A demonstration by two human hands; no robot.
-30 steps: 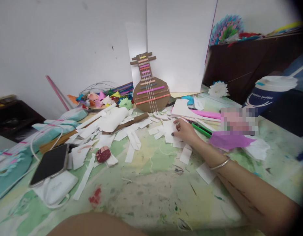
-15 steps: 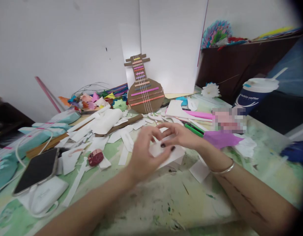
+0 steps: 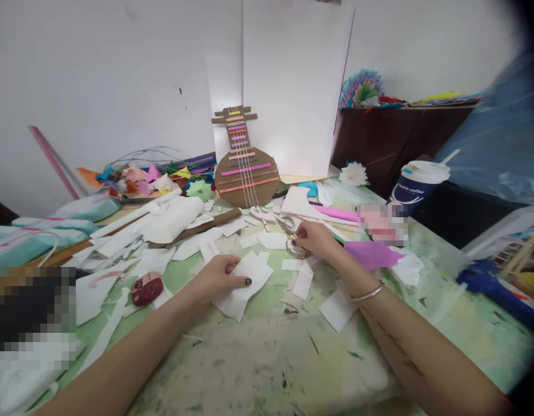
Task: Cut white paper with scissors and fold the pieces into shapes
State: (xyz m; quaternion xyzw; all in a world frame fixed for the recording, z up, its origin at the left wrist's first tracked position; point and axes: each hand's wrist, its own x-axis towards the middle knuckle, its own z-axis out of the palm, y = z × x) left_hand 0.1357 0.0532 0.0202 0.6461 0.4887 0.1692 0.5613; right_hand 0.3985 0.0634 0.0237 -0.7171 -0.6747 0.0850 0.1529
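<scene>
Between the thumb and fingers of my left hand (image 3: 221, 277) are pieces of white paper (image 3: 249, 280), held just over the table's middle. Farther right, my right hand (image 3: 316, 238) grips a pair of scissors (image 3: 296, 247) by the gold-coloured handles, with the blades pointing away from me among the paper scraps. Loose white scraps (image 3: 303, 280) lie below the scissors. Behind both hands leans a brown cardboard lute (image 3: 248, 179) with coloured strips and white strings.
A maroon and pink object (image 3: 146, 288) lies left of my left hand. A paper coffee cup (image 3: 416, 188) stands at the back right, near purple paper (image 3: 373, 254). Folded coloured paper pieces (image 3: 149, 176) are heaped at the back left. A blue item (image 3: 496, 289) is at the right edge.
My left hand came into view, met the right hand, and now holds the white paper on the left. My right hand let go of the paper and took hold of the scissors. The view shifted right.
</scene>
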